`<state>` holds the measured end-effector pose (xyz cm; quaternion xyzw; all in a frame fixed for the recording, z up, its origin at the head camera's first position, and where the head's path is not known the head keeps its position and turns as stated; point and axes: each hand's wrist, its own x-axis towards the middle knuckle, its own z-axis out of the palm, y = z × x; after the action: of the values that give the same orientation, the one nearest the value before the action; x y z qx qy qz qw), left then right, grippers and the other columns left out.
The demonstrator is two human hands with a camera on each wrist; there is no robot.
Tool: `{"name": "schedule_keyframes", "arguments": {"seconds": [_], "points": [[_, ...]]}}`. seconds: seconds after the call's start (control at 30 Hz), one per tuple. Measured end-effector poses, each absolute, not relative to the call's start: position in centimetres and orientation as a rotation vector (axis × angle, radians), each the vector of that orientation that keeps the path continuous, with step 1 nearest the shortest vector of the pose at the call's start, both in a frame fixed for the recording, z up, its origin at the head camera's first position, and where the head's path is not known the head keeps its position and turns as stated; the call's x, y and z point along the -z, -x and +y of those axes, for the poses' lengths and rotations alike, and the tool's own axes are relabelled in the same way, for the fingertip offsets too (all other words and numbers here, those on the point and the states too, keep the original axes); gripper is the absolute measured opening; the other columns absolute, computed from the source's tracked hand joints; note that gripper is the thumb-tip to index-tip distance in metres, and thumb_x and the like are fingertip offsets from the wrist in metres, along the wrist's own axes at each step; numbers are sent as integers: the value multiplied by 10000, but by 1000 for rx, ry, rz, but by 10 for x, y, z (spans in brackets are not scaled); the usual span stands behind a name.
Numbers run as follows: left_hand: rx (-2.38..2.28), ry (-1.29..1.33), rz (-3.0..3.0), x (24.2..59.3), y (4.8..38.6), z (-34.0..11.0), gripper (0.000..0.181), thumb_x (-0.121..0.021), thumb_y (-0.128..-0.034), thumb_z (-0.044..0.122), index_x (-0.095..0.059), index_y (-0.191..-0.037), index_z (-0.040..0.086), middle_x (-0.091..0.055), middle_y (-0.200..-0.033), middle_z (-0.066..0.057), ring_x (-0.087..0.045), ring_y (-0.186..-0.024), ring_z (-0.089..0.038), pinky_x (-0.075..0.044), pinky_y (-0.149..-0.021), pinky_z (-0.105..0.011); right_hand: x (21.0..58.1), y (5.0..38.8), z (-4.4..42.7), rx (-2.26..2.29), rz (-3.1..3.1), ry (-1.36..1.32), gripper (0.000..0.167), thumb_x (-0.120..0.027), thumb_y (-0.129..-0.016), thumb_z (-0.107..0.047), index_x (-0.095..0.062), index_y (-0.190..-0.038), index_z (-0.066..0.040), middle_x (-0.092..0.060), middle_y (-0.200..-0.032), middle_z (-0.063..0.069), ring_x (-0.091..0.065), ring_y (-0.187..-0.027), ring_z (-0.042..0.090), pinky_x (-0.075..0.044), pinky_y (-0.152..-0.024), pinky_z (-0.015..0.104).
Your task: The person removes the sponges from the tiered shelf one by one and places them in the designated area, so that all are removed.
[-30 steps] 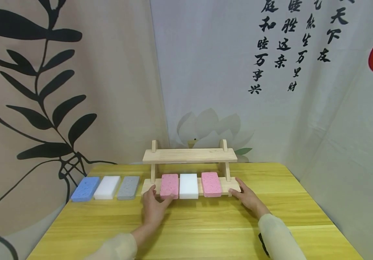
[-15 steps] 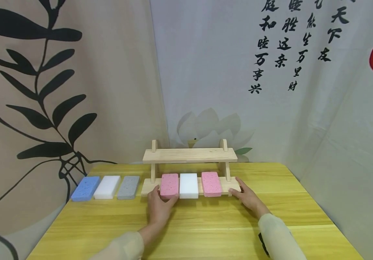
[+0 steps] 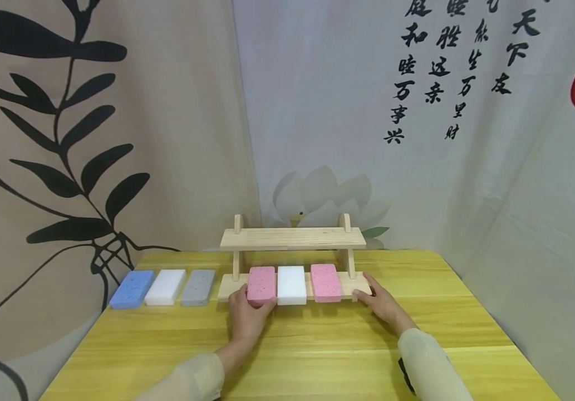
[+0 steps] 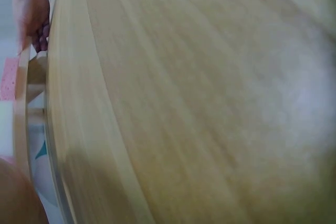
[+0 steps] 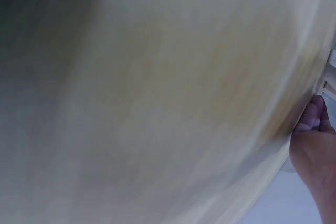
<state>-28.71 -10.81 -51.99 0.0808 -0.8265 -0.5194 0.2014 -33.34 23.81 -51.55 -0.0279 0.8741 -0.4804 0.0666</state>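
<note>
A two-tier wooden rack (image 3: pixel 292 238) stands at the back of the table. On its lower shelf lie a left pink sponge (image 3: pixel 261 284), a white sponge (image 3: pixel 291 285) and a right pink sponge (image 3: pixel 325 282). My left hand (image 3: pixel 247 318) holds the left pink sponge between thumb and fingers at its sides. My right hand (image 3: pixel 385 306) grips the right end of the lower shelf, thumb in front and fingers behind. In the left wrist view the right hand (image 4: pixel 32 11) is at the rack's end, beyond a pink sponge (image 4: pixel 9 78).
Left of the rack, a blue sponge (image 3: pixel 132 289), another white sponge (image 3: pixel 165 287) and a grey sponge (image 3: pixel 198 288) lie in a row on the wooden table (image 3: pixel 327 356). Printed cloth (image 3: pixel 192 139) hangs behind. The rack's upper shelf bears nothing.
My left hand has shifted a little right, its fingers moving from the shelf's left part to the left pink sponge's side. The right hand stays in place.
</note>
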Motion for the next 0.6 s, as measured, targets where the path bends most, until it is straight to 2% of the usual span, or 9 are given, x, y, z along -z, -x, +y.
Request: {"name": "schedule_keyframes", "arguments": {"seconds": [0.17,0.37,0.6], "points": [[1463,-205,-2298,519,288,-108,821,-868,-759,250,-455,-1385,-83,-430,-1295,-230,-441,-1207,-363,-361,-1060,-489,514,332,237,1463,2633,92,874,-588,-965,-499,-111,-1601,-136,-128,-1607,260,-140,-1453,462,-166,-1140,622],[1472,-203,-2296,517,288,-110,772,-855,-765,227,-477,-1356,-94,-441,-1280,-239,-450,-1196,-371,-370,-1053,-496,514,334,238,1466,2618,57,879,-597,-949,-525,-121,-1604,-183,-125,-1617,235,-134,-1463,440,-141,-1150,613],[1470,-200,-2283,517,288,-112,724,-855,-751,211,-513,-1309,-98,-461,-1250,-247,-458,-1173,-376,-375,-1037,-493,515,334,237,1457,2620,53,881,-597,-947,-530,-129,-1603,-175,-142,-1613,236,-144,-1460,441,-148,-1149,613]]}}
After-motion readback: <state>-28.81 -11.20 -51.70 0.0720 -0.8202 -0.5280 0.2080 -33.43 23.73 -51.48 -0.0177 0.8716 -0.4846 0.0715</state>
